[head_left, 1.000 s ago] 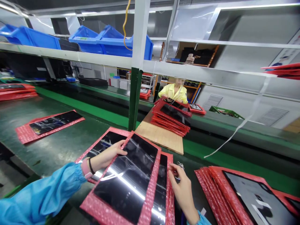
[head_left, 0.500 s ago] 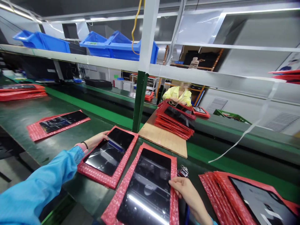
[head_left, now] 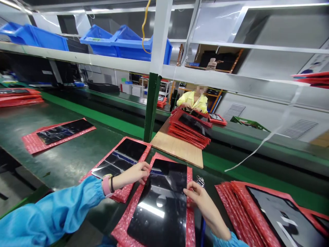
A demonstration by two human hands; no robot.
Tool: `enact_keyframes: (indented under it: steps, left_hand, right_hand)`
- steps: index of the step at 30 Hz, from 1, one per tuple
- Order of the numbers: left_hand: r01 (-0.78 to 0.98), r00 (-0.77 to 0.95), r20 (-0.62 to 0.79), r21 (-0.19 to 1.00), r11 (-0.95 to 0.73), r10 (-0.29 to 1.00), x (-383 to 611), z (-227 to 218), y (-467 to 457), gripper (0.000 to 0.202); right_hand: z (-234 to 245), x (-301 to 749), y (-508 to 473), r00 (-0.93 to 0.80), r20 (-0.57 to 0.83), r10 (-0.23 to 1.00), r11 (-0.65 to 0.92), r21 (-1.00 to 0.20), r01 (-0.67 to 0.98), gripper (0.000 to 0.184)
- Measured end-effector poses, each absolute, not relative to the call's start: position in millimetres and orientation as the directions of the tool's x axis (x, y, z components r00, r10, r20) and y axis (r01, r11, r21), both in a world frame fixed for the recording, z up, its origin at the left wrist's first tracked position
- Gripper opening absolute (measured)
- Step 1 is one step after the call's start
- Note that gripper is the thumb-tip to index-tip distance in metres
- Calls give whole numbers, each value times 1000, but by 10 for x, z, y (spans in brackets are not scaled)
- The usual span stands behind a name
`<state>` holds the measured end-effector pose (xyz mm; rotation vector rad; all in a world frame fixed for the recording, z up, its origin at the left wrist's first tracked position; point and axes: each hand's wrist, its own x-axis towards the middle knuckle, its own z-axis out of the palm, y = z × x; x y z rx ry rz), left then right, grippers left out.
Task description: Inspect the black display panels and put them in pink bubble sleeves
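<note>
A black glass panel [head_left: 161, 202] lies on a red bubble-wrap sheet [head_left: 123, 230] in front of me on the green belt. My left hand [head_left: 137, 173] grips the panel's left edge near its far corner, fingers closed on it. My right hand [head_left: 197, 197] pinches the panel's right edge. The panel looks slightly lifted off its red sheet. Just left lies a second panel on red wrap [head_left: 120, 156], untouched. A small metal clip [head_left: 200, 180] rests by my right fingers.
A stack of red-wrapped panels [head_left: 272, 216] lies at my right. Another panel on red wrap [head_left: 60, 132] sits further left on the belt. A wooden board [head_left: 177, 147] carries a red stack [head_left: 190, 128]; a person in yellow [head_left: 192, 100] works behind it. Blue bins [head_left: 123, 43] stand on the shelf.
My left hand left the left-hand panel and came over to grip the near panel's left edge. My right hand moved up along its right edge, and the panel has shifted slightly.
</note>
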<state>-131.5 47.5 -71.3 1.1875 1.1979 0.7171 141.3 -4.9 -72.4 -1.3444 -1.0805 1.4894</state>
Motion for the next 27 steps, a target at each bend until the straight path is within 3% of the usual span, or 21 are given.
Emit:
enact_keyframes:
  steps: [8,12,18,21,24,27]
  left_hand:
    - [46,294,-408,909,414,864,-1326,-498,413,44]
    - [-10,351,-354,924,381,867,-1286,-477,397,34]
    - [-55,441,-86,991,123,893,-1144,-189,507,29]
    - [31,571,-9,999,-10,821,-1042,75,606,29]
    - [148,739,21,970,-193,673,-899,352,695,25]
    - [196,818,88,886,-420,568,-744,584,761,17]
  right_hand:
    - [-572,1265,-165,-97,-315,944,-329,-889,-318,45]
    - [-458,1204,-259,-161,-317,935,-354,-862,-362,52]
    - [-345,1163,-366,-504,-53,862,-378,-730,-569,46]
    - [-314,1162,-347,-635,-9,772,-511,-604,-612,66]
    - [-323,1140,-336,-650,-55,758,-559,-570,-602,71]
    - [-364,1131,-353,-562,-78,824,-484,-612,-625,65]
